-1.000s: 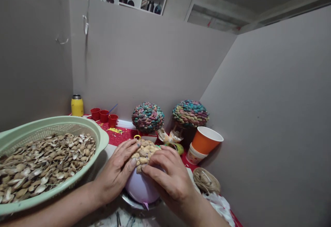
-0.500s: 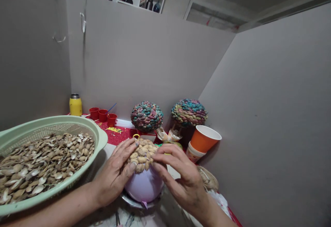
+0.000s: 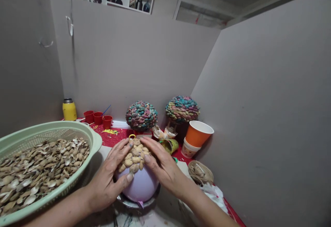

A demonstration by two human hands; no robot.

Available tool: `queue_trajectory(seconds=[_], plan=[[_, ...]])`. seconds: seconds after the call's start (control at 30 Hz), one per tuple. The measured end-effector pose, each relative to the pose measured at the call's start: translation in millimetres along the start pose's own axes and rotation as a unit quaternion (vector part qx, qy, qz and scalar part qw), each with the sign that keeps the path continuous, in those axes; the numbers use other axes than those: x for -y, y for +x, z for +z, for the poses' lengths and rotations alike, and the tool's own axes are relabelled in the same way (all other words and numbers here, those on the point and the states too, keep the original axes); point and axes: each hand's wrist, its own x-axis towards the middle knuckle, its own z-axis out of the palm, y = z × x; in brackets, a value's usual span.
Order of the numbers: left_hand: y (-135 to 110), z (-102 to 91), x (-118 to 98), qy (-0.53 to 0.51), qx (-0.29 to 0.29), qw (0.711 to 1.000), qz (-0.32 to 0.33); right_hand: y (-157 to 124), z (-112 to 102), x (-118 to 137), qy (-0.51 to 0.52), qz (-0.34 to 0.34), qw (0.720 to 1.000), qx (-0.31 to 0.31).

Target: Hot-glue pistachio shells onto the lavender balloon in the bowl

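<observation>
A lilac balloon (image 3: 138, 187) rests knot-down in a metal bowl (image 3: 129, 204), its top covered with peanut shells (image 3: 136, 158). My left hand (image 3: 113, 173) cups the left side, fingers over the shells and thumb along their lower edge. From the right, my right hand (image 3: 164, 166) curves round the balloon, its fingers on the upper side and its thumb tip on the shells. Both hands press against the shell-covered balloon. To the left stands a green colander (image 3: 97, 140) full of loose shell halves (image 3: 46, 171).
Two coloured shell-covered domes (image 3: 141, 116) stand at the back. Near them are red cups (image 3: 107, 121), a yellow bottle (image 3: 69, 110), an orange paper cup (image 3: 198, 134) on stacked cups, and a tipped yellow-green container (image 3: 170, 146). A twine coil (image 3: 200, 172) lies right; grey panels (image 3: 129, 54) enclose the table.
My right hand has come down from a raised pose onto the balloon's right side, its fingers now flatter against it. My left hand stays on the shells. The whole view has shifted slightly.
</observation>
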Motion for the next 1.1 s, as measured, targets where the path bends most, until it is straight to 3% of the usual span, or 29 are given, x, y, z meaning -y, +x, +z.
queue_trajectory(seconds=[0.53, 1.1], plan=[[2.8, -1.7, -7.8, 0.027, -0.011, 1.000, 0.005, -0.7, -7.5, 7.3, -0.013, -0.022, 0.999, 0.043], [2.8, -0.2, -7.6, 0.048, -0.014, 0.999, 0.010, -1.6, -5.3, 3.9, -0.019, -0.043, 0.999, 0.024]])
